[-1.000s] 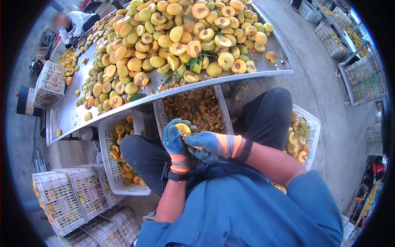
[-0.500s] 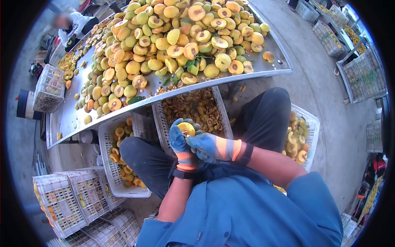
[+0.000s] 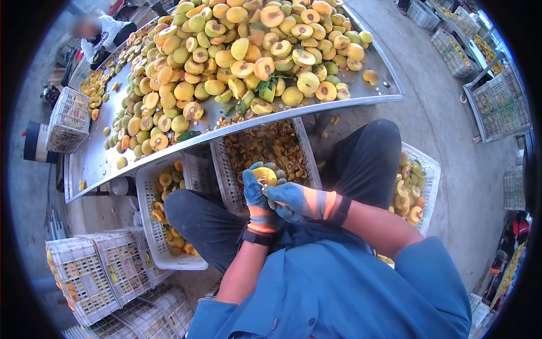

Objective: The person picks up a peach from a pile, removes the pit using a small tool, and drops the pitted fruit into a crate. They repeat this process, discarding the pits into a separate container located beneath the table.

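Observation:
My left hand (image 3: 256,195), in a blue and orange glove, is closed around an apricot half (image 3: 265,174) with its cut face up and a brownish centre. My right hand (image 3: 299,201), gloved alike, is pinched against the near edge of this half. Whatever its fingertips grip is too small and too covered to make out. Both hands are in front of my lap, over the near end of a white crate (image 3: 219,169) that holds brown pits and scraps (image 3: 265,148).
A metal table (image 3: 361,102) bears a large heap of halved apricots (image 3: 226,62). Crates of apricot halves stand left (image 3: 148,240) and right (image 3: 432,186) of my knees. Stacked crates (image 3: 93,277) are at lower left. Another person (image 3: 101,37) sits beyond the table.
Both hands have shifted slightly to the right with the apricot half. The half is tilted more, so its brown centre shows more. The right fingertips stay against it.

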The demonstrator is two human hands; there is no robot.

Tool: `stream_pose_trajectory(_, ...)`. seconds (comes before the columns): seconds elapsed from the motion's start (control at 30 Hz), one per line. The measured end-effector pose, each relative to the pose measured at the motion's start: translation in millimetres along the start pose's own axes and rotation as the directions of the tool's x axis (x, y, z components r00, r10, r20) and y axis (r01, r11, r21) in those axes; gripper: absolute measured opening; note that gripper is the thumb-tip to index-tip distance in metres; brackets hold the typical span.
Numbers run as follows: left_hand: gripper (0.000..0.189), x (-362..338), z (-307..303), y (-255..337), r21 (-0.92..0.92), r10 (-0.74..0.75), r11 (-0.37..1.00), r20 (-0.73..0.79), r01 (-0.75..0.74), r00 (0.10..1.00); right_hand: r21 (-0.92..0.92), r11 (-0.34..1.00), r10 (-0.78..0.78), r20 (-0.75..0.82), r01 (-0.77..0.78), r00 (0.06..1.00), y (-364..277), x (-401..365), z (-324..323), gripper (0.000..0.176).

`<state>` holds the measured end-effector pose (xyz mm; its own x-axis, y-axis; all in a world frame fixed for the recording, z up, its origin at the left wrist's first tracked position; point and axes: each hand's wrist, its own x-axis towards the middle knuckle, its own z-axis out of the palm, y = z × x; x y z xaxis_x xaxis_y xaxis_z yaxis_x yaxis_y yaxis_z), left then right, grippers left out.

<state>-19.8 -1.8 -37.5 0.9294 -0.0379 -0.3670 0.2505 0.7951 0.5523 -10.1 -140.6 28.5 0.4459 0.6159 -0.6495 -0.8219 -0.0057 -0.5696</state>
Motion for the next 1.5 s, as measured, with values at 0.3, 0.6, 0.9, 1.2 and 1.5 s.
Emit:
stream_pose_trajectory(0.3, 0.059, -8.3, 17.0, 9.5, 0.015, -0.098, 0.995, -0.026, 0.098, 0.995, 0.291, 0.956, -0.054, 0.25, -0.022, 0.967, 19.9, 3.8, -18.8, 0.04)
stream_pose_trajectory(0.6, 0.051, -12.8, 3.0, 80.6, -0.25, 0.019, 0.966, -0.168, -0.061, 0.986, -0.212, 0.943, -0.254, 0.035, 0.255, 0.967, 15.9, -12.4, -3.3, 0.041)
stream_pose_trajectory(0.9, 0.044, -51.1, -113.5, 254.3, 0.916, 0.815, -0.391, 0.392, -0.095, 0.426, -0.915, 0.353, -0.706, -0.123, 0.197, 0.698, 42.2, 49.8, -30.2, 0.038)
stream_pose_trajectory(1.2, 0.031, 86.2, -39.2, 242.8, 0.863, 0.651, -0.369, 0.504, -0.344, 0.567, -0.932, 0.343, -0.44, -0.273, -0.121, 0.856, 25.1, 45.4, -22.1, 0.052)
stream_pose_trajectory(1.5, 0.066, 224.3, 13.9, 216.6, 0.769, 0.381, -0.634, 0.22, 0.081, 0.898, -0.841, 0.523, -0.517, -0.184, 0.138, 0.836, 12.3, 29.7, -21.1, 0.029)
